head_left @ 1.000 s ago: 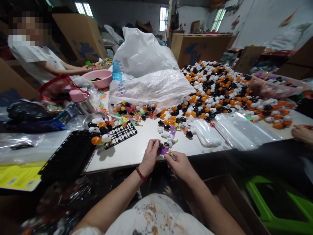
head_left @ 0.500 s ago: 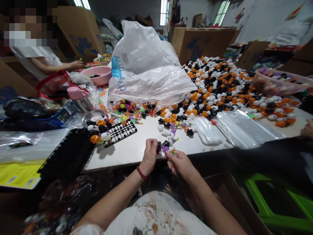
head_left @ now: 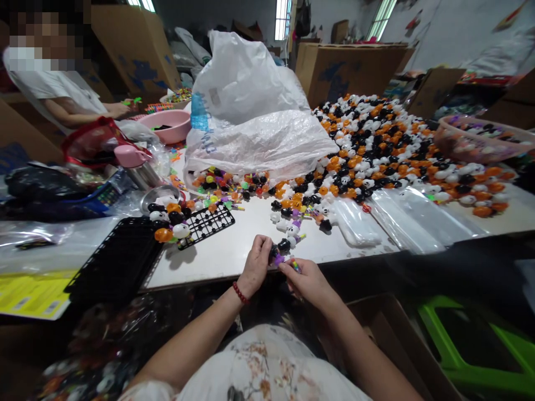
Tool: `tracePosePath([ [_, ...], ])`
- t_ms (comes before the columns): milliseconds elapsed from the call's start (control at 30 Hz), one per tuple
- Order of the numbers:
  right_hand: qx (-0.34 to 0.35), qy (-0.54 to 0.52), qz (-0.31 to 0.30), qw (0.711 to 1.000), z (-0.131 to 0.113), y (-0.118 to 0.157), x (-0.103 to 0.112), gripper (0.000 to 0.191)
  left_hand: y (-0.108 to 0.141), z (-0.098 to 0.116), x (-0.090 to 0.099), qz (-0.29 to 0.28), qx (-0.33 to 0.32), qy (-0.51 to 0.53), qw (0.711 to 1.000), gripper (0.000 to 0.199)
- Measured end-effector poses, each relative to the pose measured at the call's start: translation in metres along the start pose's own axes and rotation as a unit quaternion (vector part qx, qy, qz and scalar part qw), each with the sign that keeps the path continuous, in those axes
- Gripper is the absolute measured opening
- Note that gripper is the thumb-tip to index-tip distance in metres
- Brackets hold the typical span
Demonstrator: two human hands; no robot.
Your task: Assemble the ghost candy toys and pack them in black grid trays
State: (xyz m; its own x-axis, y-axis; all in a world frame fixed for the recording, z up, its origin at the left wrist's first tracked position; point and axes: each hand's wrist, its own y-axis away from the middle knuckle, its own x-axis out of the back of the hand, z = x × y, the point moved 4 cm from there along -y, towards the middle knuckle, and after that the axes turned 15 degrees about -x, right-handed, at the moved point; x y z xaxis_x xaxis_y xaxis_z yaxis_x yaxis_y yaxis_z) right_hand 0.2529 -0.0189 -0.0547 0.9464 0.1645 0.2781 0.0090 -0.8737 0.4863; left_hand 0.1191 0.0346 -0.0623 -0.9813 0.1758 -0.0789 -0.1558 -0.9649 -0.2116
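Above the front edge of the white table, my left hand (head_left: 256, 264) is closed, its fingertips pinching a small black plastic figure (head_left: 273, 250). A purple piece (head_left: 278, 259) sits just below the figure, between both hands. My right hand (head_left: 308, 281) is closed too, with thumb and fingers around a short stick with multicoloured bands (head_left: 296, 265). Whether the purple piece is joined to the stick or to the figure, I cannot tell. Just beyond my fingers lie a black figure (head_left: 285, 244) and a white skull-like figure (head_left: 292, 229).
A large heap of orange, black and white figures (head_left: 376, 139) covers the back right. Clear plastic bags (head_left: 412, 220) lie at the right front. Black grid trays (head_left: 115, 259) are at left, beside a cluster of figures (head_left: 169, 220). Across the table, a person in white works near a pink basin (head_left: 173, 127).
My right hand and the banded stick have shifted slightly, and the stick now lies more slanted. My left hand keeps its pinch. The other person's hands have moved a little left.
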Motion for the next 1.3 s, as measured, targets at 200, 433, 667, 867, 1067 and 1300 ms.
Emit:
tracePosePath([
  [200, 0.003, -0.037, -0.023, 0.999, 0.004, 0.0, 0.0, 0.038, -0.005, 0.002, 0.006, -0.051, -0.046, -0.089, 0.994, 0.032],
  [433, -0.013, -0.045, -0.03, 0.998, 0.013, -0.007, -0.002, 0.041, -0.004, -0.007, 0.004, -0.054, -0.011, -0.067, 0.996, 0.032],
  [667, -0.006, -0.039, -0.019, 0.999, 0.01, -0.009, -0.006, 0.043, -0.002, 0.002, 0.001, -0.05, -0.058, -0.13, 0.989, 0.03],
  [867, -0.036, -0.067, -0.056, 0.996, 0.009, -0.015, -0.008, 0.04, -0.001, 0.006, -0.002, -0.078, -0.061, -0.184, 0.978, 0.029],
  [1067, -0.041, -0.046, -0.066, 0.996, 0.008, -0.021, -0.015, 0.042, 0.007, -0.005, -0.009, -0.05, -0.026, -0.157, 0.986, 0.028],
  [1300, 0.0, -0.029, 0.041, 0.999, -0.004, -0.044, 0.024, 0.045, -0.019, -0.016, 0.001, -0.002, -0.008, -0.068, 0.998, 0.034],
])
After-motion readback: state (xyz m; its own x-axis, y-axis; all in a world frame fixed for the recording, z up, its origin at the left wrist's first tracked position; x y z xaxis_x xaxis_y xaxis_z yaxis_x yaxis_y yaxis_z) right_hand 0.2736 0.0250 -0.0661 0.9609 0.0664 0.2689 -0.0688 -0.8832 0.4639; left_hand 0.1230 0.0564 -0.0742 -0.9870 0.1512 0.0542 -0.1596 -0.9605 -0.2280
